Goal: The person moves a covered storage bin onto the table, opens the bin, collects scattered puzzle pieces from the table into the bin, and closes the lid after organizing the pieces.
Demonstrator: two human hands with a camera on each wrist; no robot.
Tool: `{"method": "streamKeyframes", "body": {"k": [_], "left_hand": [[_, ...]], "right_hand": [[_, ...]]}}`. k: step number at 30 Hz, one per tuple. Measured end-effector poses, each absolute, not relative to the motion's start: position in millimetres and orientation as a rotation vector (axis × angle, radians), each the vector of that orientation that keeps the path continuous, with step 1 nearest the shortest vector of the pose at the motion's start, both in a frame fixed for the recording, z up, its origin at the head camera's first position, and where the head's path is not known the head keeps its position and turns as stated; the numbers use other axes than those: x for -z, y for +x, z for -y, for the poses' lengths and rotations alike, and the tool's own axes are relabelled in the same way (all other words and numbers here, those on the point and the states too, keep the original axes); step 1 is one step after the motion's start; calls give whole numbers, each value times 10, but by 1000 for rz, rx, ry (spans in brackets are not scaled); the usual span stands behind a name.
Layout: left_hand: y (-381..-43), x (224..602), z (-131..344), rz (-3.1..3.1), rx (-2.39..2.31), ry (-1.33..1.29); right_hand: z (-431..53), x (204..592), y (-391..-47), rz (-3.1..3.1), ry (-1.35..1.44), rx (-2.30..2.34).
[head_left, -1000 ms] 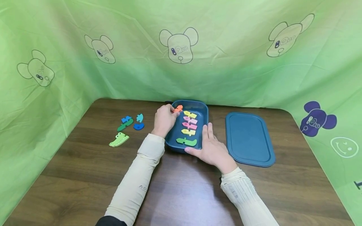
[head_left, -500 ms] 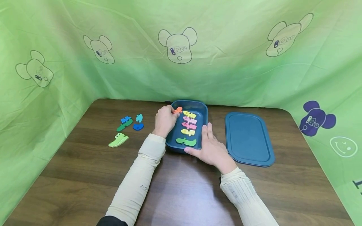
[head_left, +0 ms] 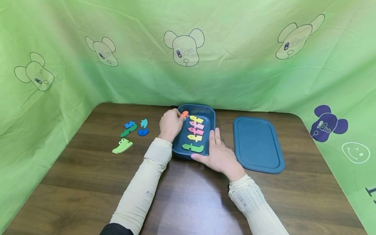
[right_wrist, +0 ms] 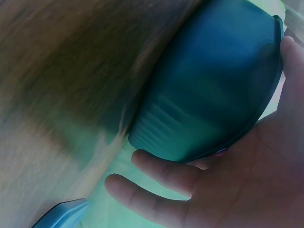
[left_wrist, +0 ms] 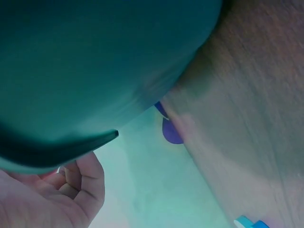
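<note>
My left hand (head_left: 171, 125) reaches over the left rim of a dark blue box (head_left: 209, 113) and pinches a small orange puzzle piece (head_left: 184, 114) at its far left corner. Inside, in a column, lie a yellow piece (head_left: 196, 119), two pink pieces (head_left: 195, 131), another yellow piece (head_left: 195, 137) and a green tail-shaped piece (head_left: 193, 148). My right hand (head_left: 221, 155) rests on the box's right rim, its fingers straight along the side and the thumb at the near corner. In the left wrist view the box wall (left_wrist: 95, 61) hides the pinching fingertips.
Left of the box on the wooden table lie a light green crocodile head (head_left: 122, 146), a dark green piece (head_left: 128, 130) and several blue pieces (head_left: 143, 132). The dark blue lid (head_left: 259, 145) lies flat to the right. A green curtain (head_left: 188, 85) hangs behind the table.
</note>
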State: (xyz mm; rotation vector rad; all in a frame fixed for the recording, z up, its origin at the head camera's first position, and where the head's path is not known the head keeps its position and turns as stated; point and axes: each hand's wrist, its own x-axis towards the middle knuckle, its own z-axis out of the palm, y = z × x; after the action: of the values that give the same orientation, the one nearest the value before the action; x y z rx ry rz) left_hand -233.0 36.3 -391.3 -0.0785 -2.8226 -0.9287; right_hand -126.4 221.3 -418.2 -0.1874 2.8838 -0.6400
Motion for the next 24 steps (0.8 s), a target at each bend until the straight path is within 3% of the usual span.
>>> {"method": "streamKeyframes", "body": {"k": [24], "left_hand": [[-2446,3970,-353,2861,943,-31]], "right_hand": [[-2207,4168,-1261,-2875,-171,637]]}}
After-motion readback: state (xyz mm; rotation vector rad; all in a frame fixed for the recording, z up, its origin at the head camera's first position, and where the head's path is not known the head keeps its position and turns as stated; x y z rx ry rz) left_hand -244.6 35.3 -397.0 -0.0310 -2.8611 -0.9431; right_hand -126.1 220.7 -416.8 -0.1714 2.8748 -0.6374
